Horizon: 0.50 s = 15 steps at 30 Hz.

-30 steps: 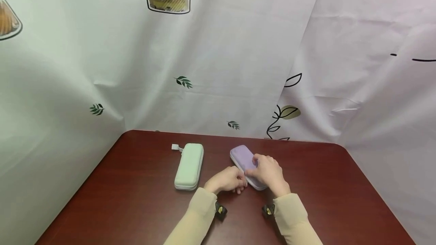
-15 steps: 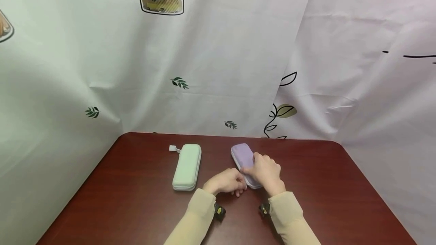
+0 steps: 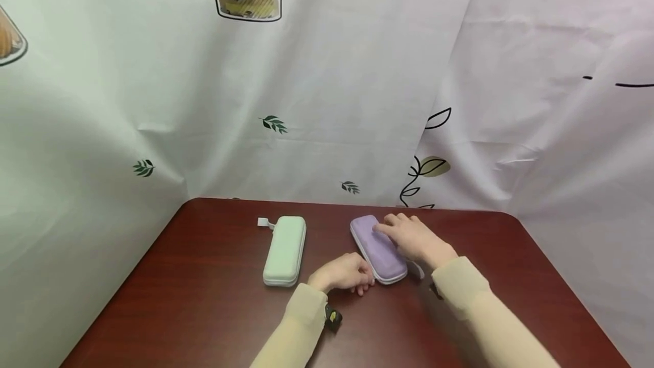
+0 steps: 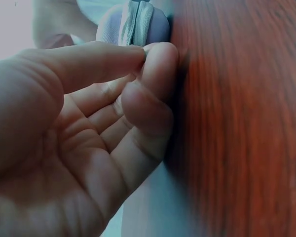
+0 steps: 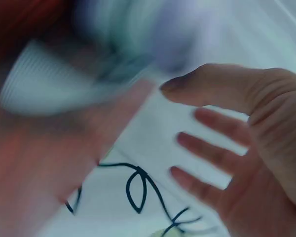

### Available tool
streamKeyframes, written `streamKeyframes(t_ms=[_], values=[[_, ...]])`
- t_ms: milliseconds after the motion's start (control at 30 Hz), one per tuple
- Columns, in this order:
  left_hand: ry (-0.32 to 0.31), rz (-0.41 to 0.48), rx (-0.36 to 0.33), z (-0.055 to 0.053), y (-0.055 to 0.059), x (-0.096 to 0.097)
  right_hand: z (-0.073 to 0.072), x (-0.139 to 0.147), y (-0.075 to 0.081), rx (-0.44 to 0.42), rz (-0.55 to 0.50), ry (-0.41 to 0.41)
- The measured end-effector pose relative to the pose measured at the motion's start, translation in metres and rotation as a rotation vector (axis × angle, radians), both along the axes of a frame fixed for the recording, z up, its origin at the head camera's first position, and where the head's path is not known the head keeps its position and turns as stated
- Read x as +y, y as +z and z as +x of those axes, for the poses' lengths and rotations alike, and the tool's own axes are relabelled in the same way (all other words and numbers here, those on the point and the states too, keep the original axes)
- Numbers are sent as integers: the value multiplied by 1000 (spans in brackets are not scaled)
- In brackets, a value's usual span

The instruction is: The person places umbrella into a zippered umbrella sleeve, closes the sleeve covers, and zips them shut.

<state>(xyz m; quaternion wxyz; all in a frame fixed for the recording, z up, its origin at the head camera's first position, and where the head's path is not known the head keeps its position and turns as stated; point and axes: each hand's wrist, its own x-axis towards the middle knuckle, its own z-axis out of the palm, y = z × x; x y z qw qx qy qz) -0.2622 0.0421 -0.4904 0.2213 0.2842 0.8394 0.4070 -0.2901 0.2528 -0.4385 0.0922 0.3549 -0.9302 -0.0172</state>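
Observation:
A purple zippered case (image 3: 380, 251) lies at a slant on the table, its white zipper (image 4: 135, 22) running round the side. At its near end my left hand (image 3: 346, 273) pinches the zipper pull between thumb and index finger; the pull is mostly hidden by the fingertips. Over the case's far right side reaches my right hand (image 3: 411, 237), fingers relaxed and apart. The right wrist view shows that hand's thumb (image 5: 207, 86) and fingers spread, holding nothing. A pale wrist strap (image 3: 416, 268) sticks out from the case's right side.
A mint green case (image 3: 285, 251) with a white strap (image 3: 265, 222) lies to the left on the dark red table (image 3: 204, 300). Behind the table hangs a white printed curtain (image 3: 317, 101).
My right hand has let go of the near part of the purple case and moved right and farther away, uncovering its near end and strap. My left hand stays at the zipper.

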Motion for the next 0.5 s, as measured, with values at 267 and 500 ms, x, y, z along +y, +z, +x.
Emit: streamKeyframes(t_ms=[267, 500], values=[[-25, 16, -21, -1, -1, -2, -17, -1, -8, 225, 257, 306], [-40, 45, -51, -6, -1, -8, -19, -5, -4, 188, 324, 335]])
